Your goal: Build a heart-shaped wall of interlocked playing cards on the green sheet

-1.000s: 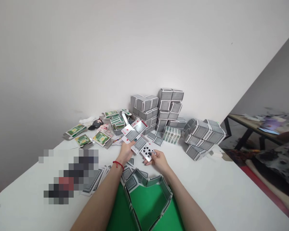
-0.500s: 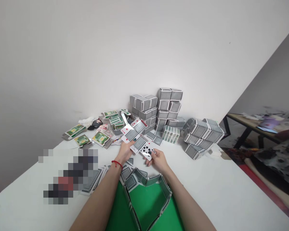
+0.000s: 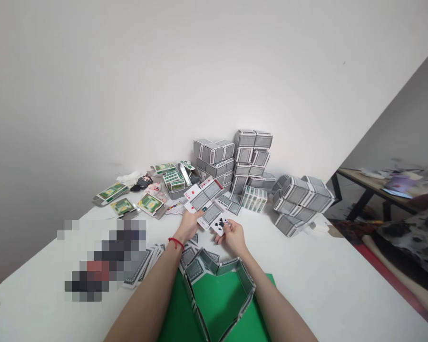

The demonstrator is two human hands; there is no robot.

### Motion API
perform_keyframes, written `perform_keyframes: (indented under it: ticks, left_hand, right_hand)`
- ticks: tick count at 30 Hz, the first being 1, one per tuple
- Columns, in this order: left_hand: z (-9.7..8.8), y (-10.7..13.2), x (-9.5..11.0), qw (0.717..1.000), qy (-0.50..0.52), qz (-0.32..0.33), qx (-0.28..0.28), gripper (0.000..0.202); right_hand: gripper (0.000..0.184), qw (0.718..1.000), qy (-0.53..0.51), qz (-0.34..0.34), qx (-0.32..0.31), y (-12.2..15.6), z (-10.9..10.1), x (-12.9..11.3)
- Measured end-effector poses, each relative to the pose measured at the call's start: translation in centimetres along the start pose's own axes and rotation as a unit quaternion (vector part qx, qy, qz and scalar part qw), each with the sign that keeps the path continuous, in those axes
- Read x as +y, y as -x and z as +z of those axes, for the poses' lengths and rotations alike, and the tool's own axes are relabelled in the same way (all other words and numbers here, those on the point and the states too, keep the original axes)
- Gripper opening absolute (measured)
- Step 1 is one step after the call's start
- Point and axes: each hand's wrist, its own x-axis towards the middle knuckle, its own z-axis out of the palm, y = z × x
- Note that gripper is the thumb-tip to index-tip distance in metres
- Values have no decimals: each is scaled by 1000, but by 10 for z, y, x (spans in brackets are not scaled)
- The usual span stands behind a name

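Observation:
My left hand (image 3: 189,226) is closed on a joined panel of playing cards (image 3: 201,200), its thumb on top. Grey patterned backs and some diamond-marked flaps show on this panel. Between the fingers of my right hand (image 3: 234,238) is a spade playing card (image 3: 219,225), its far end overlapping the panel's lower right edge. Below both hands, a heart-shaped wall of folded cards (image 3: 253,285) stands on a green sheet (image 3: 221,297). Loose cards (image 3: 142,267) lie face down beside my left forearm.
Stacked blocks of folded cards (image 3: 253,140) stand against the wall, with another block stack (image 3: 301,197) to the right. Green card boxes (image 3: 150,203) and small figures lie at the back left. A pixelated area covers the left tabletop. Another person's patterned clothing (image 3: 410,237) shows far right.
The spade card has slid further against the panel, so less of its face shows. My left hand and the panel have shifted slightly right.

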Motion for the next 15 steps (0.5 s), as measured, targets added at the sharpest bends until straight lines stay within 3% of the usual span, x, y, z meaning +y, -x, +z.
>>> perform_keyframes:
  ticks: [15]
  left_hand:
    - [-2,2,-7,998,-20,-48,-22,41]
  right_hand:
    - [38,999,-22,16,-31,-2,2,1]
